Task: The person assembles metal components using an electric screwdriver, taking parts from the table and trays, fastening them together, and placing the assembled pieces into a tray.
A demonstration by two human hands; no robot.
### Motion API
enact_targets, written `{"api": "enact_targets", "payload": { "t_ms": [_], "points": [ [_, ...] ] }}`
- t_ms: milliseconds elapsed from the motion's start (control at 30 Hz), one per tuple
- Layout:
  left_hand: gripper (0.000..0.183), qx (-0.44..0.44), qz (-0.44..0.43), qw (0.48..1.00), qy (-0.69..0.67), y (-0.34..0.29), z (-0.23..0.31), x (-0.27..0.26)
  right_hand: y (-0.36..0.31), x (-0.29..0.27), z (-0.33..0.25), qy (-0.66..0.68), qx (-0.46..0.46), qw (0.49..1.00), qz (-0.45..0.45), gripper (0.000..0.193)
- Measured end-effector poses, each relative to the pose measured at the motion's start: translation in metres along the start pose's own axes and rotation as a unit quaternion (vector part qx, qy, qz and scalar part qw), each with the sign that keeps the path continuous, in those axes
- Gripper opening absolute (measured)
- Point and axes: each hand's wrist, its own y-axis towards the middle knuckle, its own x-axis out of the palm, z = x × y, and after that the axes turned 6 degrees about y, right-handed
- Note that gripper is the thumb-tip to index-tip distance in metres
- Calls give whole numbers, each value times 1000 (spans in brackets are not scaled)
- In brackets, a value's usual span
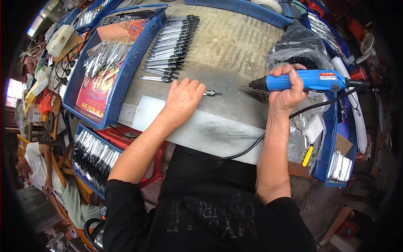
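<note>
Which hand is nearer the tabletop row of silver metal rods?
Left: the left hand is by the row's near end; the right hand, holding the blue cylindrical power tool, is farther right.

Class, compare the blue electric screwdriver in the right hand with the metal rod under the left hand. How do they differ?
Colour: the electric screwdriver is mostly blue with a black nose; the metal rod shows a silver and black end. Thickness: the electric screwdriver is much thicker than the metal rod. Cable: the electric screwdriver has a black cord; none shows on the metal rod, which the left hand partly hides. Shared: both are held.
</note>
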Motion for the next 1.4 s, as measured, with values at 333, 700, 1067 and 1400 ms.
{"api": "enact_targets", "payload": {
  "t_ms": [333, 700, 1067, 1400],
  "points": [
    [19, -22, 4, 992, -125, 5, -2, 7, 0, 1, -1, -2, -7, 1000, 8, 26],
    [13, -17, 48, 985, -164, 8, 7, 13, 1, 1, 0, 6, -9, 1000, 8, 26],
    [13, -22, 32, 985, -167, 11, 29, 11, 2, 0, -1, 12, -17, 1000, 7, 27],
    [11, -71, -7, 972, -226, 16, 29, 11, -1, 1, -2, -41, 5, 999, -6, 26]
  ]
}}
